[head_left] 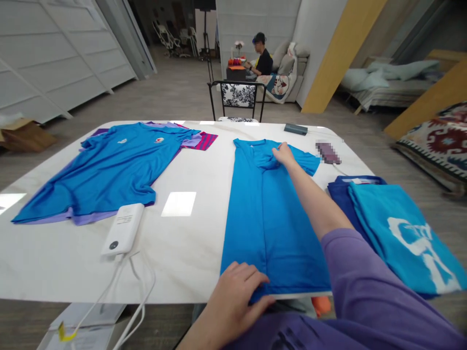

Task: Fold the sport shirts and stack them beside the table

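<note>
A blue T-shirt (248, 218) lies on the white table in front of me, its left side folded inward along a lengthwise edge. My right hand (283, 154) reaches out over it and pinches the cloth just below the collar, near the one sleeve that spreads out to the right. At the near left corner of the hem rests my left hand (237, 296), its fingers over the cloth and its thumb apart from them. Part of the shirt's right side is hidden under my right forearm.
Several shirts lie spread in a pile, a blue shirt (116, 165) on top. Folded clothes (404, 233) are stacked at the right edge. On the table (197, 262) are a white power bank (124, 228) with cables, a phone (327, 152) and a dark case (296, 129). A person (264, 61) sits beyond.
</note>
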### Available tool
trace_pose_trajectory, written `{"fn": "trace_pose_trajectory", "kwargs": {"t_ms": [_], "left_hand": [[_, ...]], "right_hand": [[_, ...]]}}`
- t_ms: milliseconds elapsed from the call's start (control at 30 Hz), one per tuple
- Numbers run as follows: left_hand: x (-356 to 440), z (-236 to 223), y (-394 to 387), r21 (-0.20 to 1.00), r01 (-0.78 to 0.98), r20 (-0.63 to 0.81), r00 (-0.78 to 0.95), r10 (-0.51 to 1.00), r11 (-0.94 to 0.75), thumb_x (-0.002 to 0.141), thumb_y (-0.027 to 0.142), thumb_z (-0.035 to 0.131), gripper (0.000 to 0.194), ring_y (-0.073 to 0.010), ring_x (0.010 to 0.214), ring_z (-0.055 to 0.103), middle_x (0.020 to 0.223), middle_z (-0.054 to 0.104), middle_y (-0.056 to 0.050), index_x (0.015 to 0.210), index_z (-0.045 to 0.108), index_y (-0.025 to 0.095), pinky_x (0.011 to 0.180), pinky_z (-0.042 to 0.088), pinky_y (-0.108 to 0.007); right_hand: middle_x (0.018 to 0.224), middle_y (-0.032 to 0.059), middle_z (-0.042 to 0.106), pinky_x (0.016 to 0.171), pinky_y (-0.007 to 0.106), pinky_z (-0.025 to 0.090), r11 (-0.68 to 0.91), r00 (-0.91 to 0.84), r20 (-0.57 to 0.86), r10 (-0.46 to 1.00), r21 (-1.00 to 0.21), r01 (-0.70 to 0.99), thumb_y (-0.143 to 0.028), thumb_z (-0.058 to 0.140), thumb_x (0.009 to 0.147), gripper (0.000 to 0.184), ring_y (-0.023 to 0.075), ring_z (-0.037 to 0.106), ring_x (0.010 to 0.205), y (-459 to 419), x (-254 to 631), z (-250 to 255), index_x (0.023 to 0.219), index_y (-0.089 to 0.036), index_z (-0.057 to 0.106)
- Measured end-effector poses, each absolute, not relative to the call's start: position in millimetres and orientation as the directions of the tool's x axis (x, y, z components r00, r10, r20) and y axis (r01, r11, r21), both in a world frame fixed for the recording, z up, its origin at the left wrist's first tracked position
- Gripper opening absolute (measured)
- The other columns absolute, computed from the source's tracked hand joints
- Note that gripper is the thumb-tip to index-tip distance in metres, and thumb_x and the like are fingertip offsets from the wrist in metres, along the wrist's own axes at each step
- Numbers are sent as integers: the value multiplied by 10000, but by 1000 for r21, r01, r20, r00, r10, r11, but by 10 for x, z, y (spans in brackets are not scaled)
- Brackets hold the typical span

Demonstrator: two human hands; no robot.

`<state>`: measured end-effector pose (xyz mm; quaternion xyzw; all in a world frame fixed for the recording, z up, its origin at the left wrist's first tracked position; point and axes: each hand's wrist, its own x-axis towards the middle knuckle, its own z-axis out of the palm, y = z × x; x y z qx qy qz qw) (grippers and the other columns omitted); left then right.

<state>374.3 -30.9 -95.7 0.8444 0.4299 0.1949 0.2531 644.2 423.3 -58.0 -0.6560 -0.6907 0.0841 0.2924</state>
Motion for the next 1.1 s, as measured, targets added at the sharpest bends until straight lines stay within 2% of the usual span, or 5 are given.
{"fn": "trace_pose_trajectory", "kwargs": {"t_ms": [200, 467, 633, 767, 1100], "left_hand": [[3537, -1028, 250, 315, 771, 273, 485, 831, -553, 1164, 343, 618, 543, -360, 1716, 466, 1784, 572, -95, 1704, 598, 291, 1380, 452, -606], [3431, -1314, 265, 184, 844, 178, 476, 861, -504, 1113, 575, 619, 951, -398, 1760, 381, 1921, 297, -40, 1906, 140, 359, 1362, 497, -679], [3391, -1387, 340, 142, 838, 192, 499, 845, -527, 1067, 635, 623, 1028, -381, 1731, 433, 1904, 331, -10, 1908, 111, 342, 1303, 560, -653], [3347, -1514, 400, 81, 839, 230, 509, 829, -538, 1039, 663, 624, 1053, -351, 1721, 455, 1883, 381, -15, 1909, 147, 310, 1240, 605, -639], [3345, -1537, 347, 3, 855, 281, 497, 821, -518, 988, 816, 598, 1107, -365, 1737, 423, 1906, 334, -55, 1887, 296, 247, 1191, 636, -640]], "right_hand": [[1478, 185, 721, 1213, 441, 515, 232, -111, 278, 954, -452, 861, -394, 597, 1135, 360, 346, 641, 1406, 4739, 5912, -572, 1377, -190, 767], [1545, 194, 715, 1306, 609, 426, 195, -153, 132, 979, -433, 880, -566, 680, 1059, 466, 426, 586, 1502, 5522, 4933, -472, 1326, -215, 831], [1422, 164, 793, 1364, 655, 313, 183, -189, 25, 982, -407, 895, -428, 772, 972, 358, 382, 664, 1430, 5875, 4746, -460, 1250, -215, 842], [1352, 115, 822, 1324, 613, 405, 152, -160, 22, 987, -468, 871, -353, 766, 966, 267, 341, 712, 1340, 6149, 4748, -468, 1195, -236, 837], [1439, 164, 767, 1294, 563, 409, 245, -136, 281, 950, -403, 882, -423, 843, 996, 430, 351, 661, 1399, 6099, 4772, -641, 1351, -199, 753]]}}
